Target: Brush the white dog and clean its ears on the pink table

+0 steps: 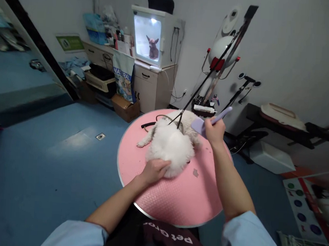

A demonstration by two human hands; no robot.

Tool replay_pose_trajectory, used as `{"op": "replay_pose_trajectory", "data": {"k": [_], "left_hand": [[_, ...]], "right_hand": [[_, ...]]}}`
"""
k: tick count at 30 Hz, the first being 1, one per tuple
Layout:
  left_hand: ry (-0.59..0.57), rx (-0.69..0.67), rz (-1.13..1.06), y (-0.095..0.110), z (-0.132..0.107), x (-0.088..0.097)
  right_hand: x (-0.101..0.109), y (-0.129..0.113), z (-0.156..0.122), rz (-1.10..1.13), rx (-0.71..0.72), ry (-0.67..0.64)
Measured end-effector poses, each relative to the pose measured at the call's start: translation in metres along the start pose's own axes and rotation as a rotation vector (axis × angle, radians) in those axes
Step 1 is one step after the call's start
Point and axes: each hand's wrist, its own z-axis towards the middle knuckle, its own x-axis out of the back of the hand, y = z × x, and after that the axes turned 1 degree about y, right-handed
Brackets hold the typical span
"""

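Note:
A small white fluffy dog (170, 143) lies on a round pink grooming table (176, 198), tethered by a dark leash to a slanted grooming arm (212, 68). My left hand (153, 170) rests on the dog's near end, fingers curled into the fur. My right hand (214, 130) is raised over the dog's far side, closed around the handle of a lavender brush (206, 122) whose head points toward the dog.
A lit drying cabinet (154, 35) with a small dog inside stands on drawers at the back wall. A cardboard box (125, 107), a white stand dryer (223, 48), a dark bench (281, 126) and a grey bin (271, 157) surround the table on the blue floor.

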Motion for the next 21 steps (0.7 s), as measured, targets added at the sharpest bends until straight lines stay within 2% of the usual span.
{"op": "replay_pose_trajectory", "data": {"k": [1, 4, 6, 7, 9, 11, 12, 16, 21], "left_hand": [[0.045, 0.017, 0.001, 0.0, 0.002, 0.006], [0.272, 0.134, 0.059, 0.007, 0.022, 0.027], [0.334, 0.159, 0.073, 0.013, 0.044, 0.037], [0.295, 0.146, 0.066, 0.016, 0.055, 0.039], [0.104, 0.134, 0.078, 0.02, 0.074, 0.035], [-0.098, 0.137, 0.152, 0.02, 0.081, 0.024], [-0.151, 0.144, 0.193, 0.019, 0.081, 0.017], [-0.187, 0.186, 0.252, 0.015, 0.07, -0.001], [-0.196, 0.142, 0.291, 0.026, 0.065, -0.005]], "right_hand": [[0.001, 0.011, -0.005, 0.077, -0.045, -0.089], [-0.009, 0.034, -0.04, 0.307, -0.134, -0.555], [-0.021, 0.042, -0.068, 0.431, -0.188, -0.716], [-0.026, 0.044, -0.079, 0.48, -0.214, -0.739], [-0.034, 0.048, -0.095, 0.56, -0.261, -0.723], [-0.036, 0.053, -0.105, 0.628, -0.286, -0.688], [-0.037, 0.056, -0.11, 0.665, -0.297, -0.67], [-0.037, 0.068, -0.129, 0.795, -0.383, -0.634], [-0.043, 0.077, -0.154, 0.883, -0.45, -0.604]]}}
